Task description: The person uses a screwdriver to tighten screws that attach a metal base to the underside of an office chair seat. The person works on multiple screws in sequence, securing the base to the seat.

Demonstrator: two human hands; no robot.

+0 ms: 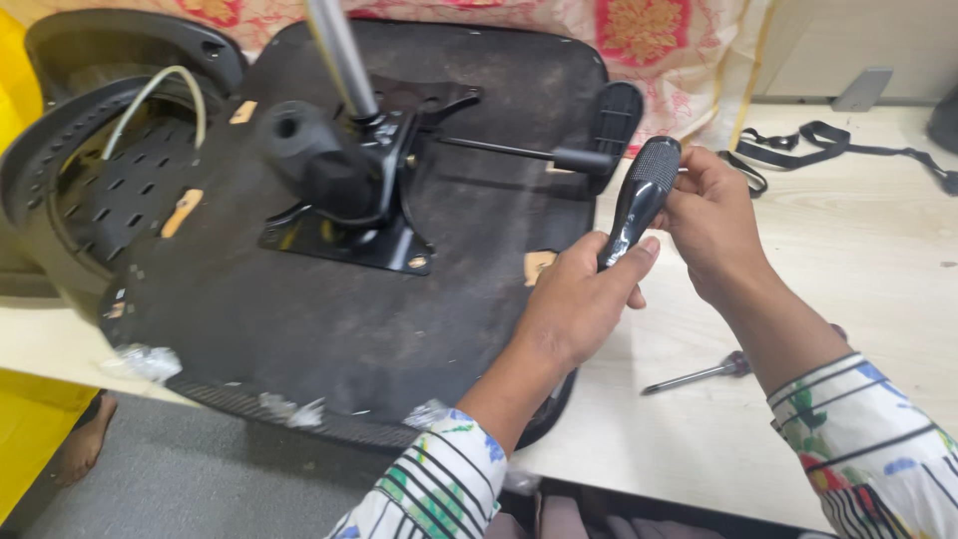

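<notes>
My left hand (584,299) grips the lower end of a glossy black tool handle (639,200) with a textured top. My right hand (711,215) pinches at the handle's upper end, fingers closed around a small part I cannot make out. Both hands hover at the right edge of an upturned office chair seat (329,309), whose dusty black underside faces up. A metal mechanism plate (349,215) with a silver gas-lift column (339,55) is bolted to the seat. A black armrest (614,120) and a lever (519,152) stick out near my hands.
A screwdriver (699,374) lies on the pale wooden table (858,250) under my right forearm. Black straps (828,140) lie at the back right. The chair's perforated backrest (100,190) hangs off the left. A patterned cloth (659,50) is behind. A bare foot (85,444) is on the floor.
</notes>
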